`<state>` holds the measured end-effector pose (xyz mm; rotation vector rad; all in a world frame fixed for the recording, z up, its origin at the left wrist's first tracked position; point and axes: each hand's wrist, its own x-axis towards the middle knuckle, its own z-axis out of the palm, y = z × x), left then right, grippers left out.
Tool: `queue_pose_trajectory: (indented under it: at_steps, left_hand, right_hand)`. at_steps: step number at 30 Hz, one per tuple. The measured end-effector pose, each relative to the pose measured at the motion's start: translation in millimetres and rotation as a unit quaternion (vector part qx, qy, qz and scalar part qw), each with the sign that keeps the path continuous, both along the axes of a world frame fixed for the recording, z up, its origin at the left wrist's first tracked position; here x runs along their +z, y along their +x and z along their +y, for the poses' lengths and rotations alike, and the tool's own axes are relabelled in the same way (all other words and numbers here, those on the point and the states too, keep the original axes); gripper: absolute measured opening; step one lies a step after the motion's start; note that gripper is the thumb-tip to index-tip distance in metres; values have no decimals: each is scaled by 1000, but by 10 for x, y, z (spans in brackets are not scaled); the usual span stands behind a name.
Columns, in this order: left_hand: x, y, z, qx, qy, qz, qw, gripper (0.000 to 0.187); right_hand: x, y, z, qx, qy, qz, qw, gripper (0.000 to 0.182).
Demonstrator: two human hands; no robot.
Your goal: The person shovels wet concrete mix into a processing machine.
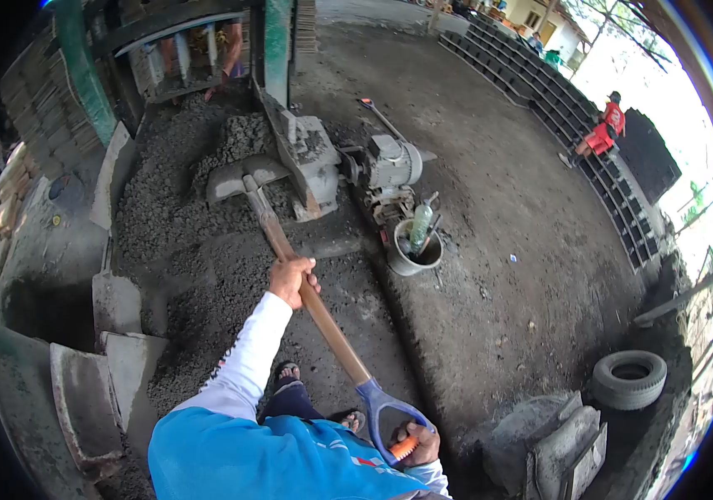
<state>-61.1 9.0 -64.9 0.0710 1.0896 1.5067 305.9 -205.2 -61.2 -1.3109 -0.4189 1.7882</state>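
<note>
A shovel (pixel 329 333) with a wooden shaft and a blue D-shaped handle runs diagonally in front of me. My left hand (pixel 291 280) is wrapped round the middle of the shaft. At the near end, my right hand (pixel 421 443) grips the orange crosspiece of the handle. The metal blade (pixel 244 177) lies at the heap of dark, crumbly grey mix (pixel 169 179), beside a mortar-caked machine housing (pixel 319 158). Part of the blade's edge is hidden by the mix.
An electric motor (pixel 394 162) stands right of the housing. Nearer is a bucket (pixel 414 260) holding a bottle. Another shovel (pixel 383 119) lies behind the motor. A tyre (pixel 628 379) and caked slabs (pixel 569 450) sit at lower right. A person in red (pixel 602 133) is by stacked blocks (pixel 552 108).
</note>
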Motion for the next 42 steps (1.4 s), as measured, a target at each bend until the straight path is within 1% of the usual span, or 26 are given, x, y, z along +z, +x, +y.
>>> queue_pose_trajectory:
  at_steps: [1, 3, 5, 7, 9, 11, 13, 14, 15, 16, 17, 18, 19, 20, 21, 24, 27, 30, 33, 34, 37, 38, 39, 40, 41, 42]
  left_hand:
    - [-77, -223, 136, -3, 12, 5, 1000, 13]
    - [-136, -717, 398, -17, 12, 11, 1000, 12]
    - [-215, -1241, 735, -21, 26, 19, 999, 12]
    - [-208, -1716, 1085, -39, 25, 42, 998, 12]
    - [-189, -2003, 1361, 2, 50, 77, 996, 14]
    - [-313, -2241, 1629, 20, 46, 63, 997, 15]
    - [-406, -2086, 1712, 57, 64, 31, 996, 16]
    - [-258, -1757, 1479, 17, 55, 72, 996, 18]
    - [-175, -1447, 1251, -12, 50, 28, 998, 22]
    - [70, -1012, 878, -20, 65, 4, 998, 28]
    - [319, -600, 495, -48, 62, -66, 995, 29]
    - [186, -326, 280, -69, 79, -127, 986, 29]
    - [23, -90, 70, -87, 96, -188, 974, 28]
    - [-137, 142, -120, -72, 111, -202, 971, 27]
    - [-268, 370, -308, -57, 127, -213, 967, 26]
    - [-545, 1120, -929, -115, 79, -219, 966, 21]
    - [-654, 1657, -1339, -151, 45, -220, 963, 17]
    - [-651, 1838, -1413, -132, 39, -220, 966, 18]
    - [-554, 1858, -1308, -124, 43, -203, 970, 18]
    - [-533, 1837, -1258, -121, 44, -197, 972, 18]
    - [-414, 1769, -1146, -118, 35, -190, 974, 19]
    - [-417, 1756, -1111, -122, 34, -196, 972, 18]
    - [-414, 1733, -1071, -126, 35, -202, 971, 18]
    - [-409, 1720, -1041, -126, 33, -217, 968, 18]
    - [-379, 1695, -1012, -124, 27, -222, 967, 17]
    - [-338, 1666, -989, -123, 21, -227, 966, 17]
  right_hand:
    - [1, -194, 126, 11, 9, -7, 1000, 21]
    - [232, -700, 381, 54, 12, 34, 998, 18]
    - [163, -1110, 653, 79, 26, 28, 996, 15]
    - [103, -1513, 951, 74, 57, 65, 993, 16]
    - [229, -1822, 1230, 108, 78, 38, 990, 19]
    - [214, -1895, 1427, 145, 122, -11, 982, 21]
    - [35, -1655, 1547, 147, 145, 24, 978, 21]
    - [-12, -1362, 1516, 125, 129, 69, 981, 18]
    - [0, -983, 1460, 124, 126, 68, 982, 17]
    - [-176, -549, 1371, 97, 119, 67, 986, 19]
    - [-310, -115, 1238, 65, 89, 2, 994, 18]
    - [-434, 279, 1044, 44, 67, -103, 991, 16]
    - [-921, 761, 869, 30, 69, -182, 980, 14]
    - [-1241, 1166, 627, 35, 57, -210, 975, 15]
    - [-1430, 1512, 373, 41, 48, -237, 969, 17]
    - [-1535, 2350, -338, 129, 12, -341, 931, 20]
    - [-1400, 2966, -779, 179, -28, -417, 891, 21]
    - [-1277, 3320, -977, 181, -38, -440, 879, 23]
    - [-681, 2909, -788, 153, -6, -419, 895, 25]
    - [-669, 2901, -764, 143, -21, -414, 899, 27]
    - [-360, 2698, -660, 128, -58, -359, 923, 27]
    - [-447, 2814, -681, 121, -66, -355, 925, 28]
    - [-652, 3020, -722, 110, -59, -337, 933, 28]
    - [-684, 3145, -714, 99, -40, -340, 934, 25]
    - [-620, 3114, -663, 86, -21, -343, 935, 21]
    - [-491, 3124, -631, 106, -22, -353, 929, 23]
